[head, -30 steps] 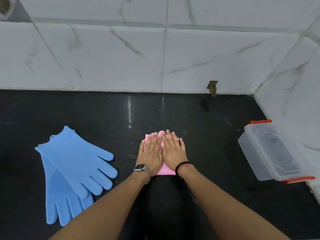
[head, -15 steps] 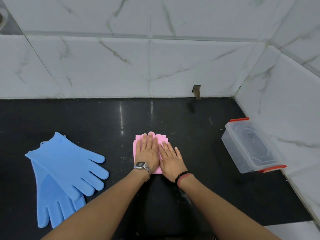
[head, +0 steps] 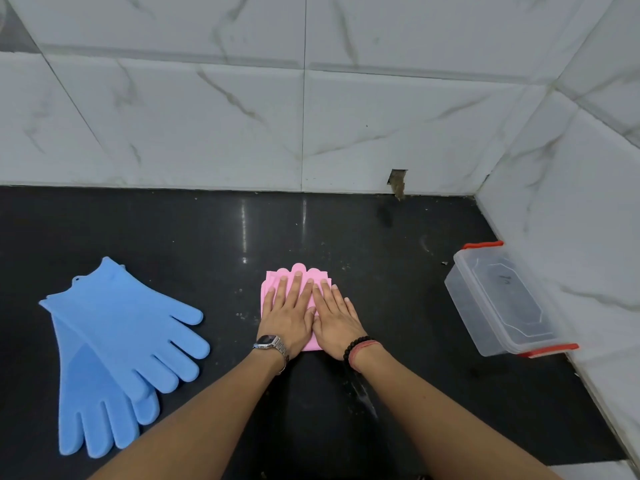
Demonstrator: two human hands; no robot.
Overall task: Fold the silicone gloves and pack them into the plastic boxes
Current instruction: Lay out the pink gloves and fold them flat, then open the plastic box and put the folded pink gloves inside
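Far to the left of the folded pink silicone glove bundle (head: 297,277), well apart from it on the glossy black stone counter (head: 398,271), lay a pair of sky-blue silicone gloves (head: 114,344), one stacked partly over the other, flat and unfolded, their fingers pointing toward the near edge and somewhat to the right. Upon the pink bundle itself pressed both hands, side by side and touching. The left hand (head: 286,313), with a metal wristwatch (head: 270,342) at its wrist, lay flat with fingers straight over the left part of the bundle; the right hand (head: 337,318), wearing a dark beaded bracelet (head: 356,346), lay likewise flat and spread over the right part, gripping nothing. Only the scalloped far edge of the pink bundle and a sliver at its near edge showed around the palms. Well to the right of the bundle, against the white marble-tiled side wall (head: 571,220), stood a clear rectangular plastic box with red clips (head: 502,299); whether its lid sat on it could not be told for certain. The step in hand appeared to be flattening the fold of the pink gloves so that it would hold. The next move would likely call for gripping the bundle firmly enough to stop the springy silicone from unfolding, carrying it rightward to the box, and getting the box open if it was closed; the blue pair remained to be folded.
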